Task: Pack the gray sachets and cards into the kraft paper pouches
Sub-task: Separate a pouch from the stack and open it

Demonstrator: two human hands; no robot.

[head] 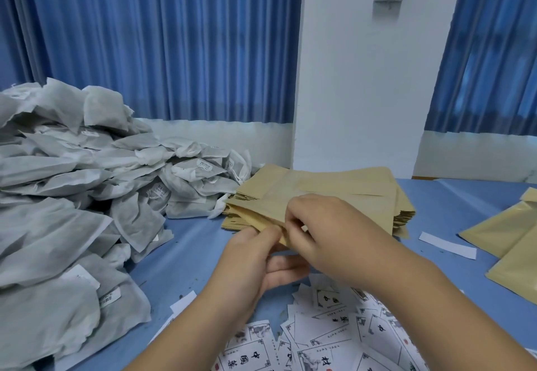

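Head view: both hands meet over the near edge of the kraft pouch stack (316,193) at mid-desk; left hand (250,257) fingers pinched shut on the front lip of the top kraft pouch (273,227), right hand (325,231) fingers curled closed on the same lip from above; looks like peeling one pouch off or opening its mouth, can't tell which; gray sachets (72,190) heaped along the left side of the desk (453,205), spilling toward the stack; printed cards (319,338) loose in a pile at the near edge under the forearms; a few separate pouches (511,240) lie flat at the right edge.

Risks, my read: thin pouches cling, so the pinch may lift two at once; tugging the lip sideways could fan or slide the stack toward the sachets; forearms resting over the cards could drag some off the near edge; sachet heap is steep, a nudge may slump it onto the stack.
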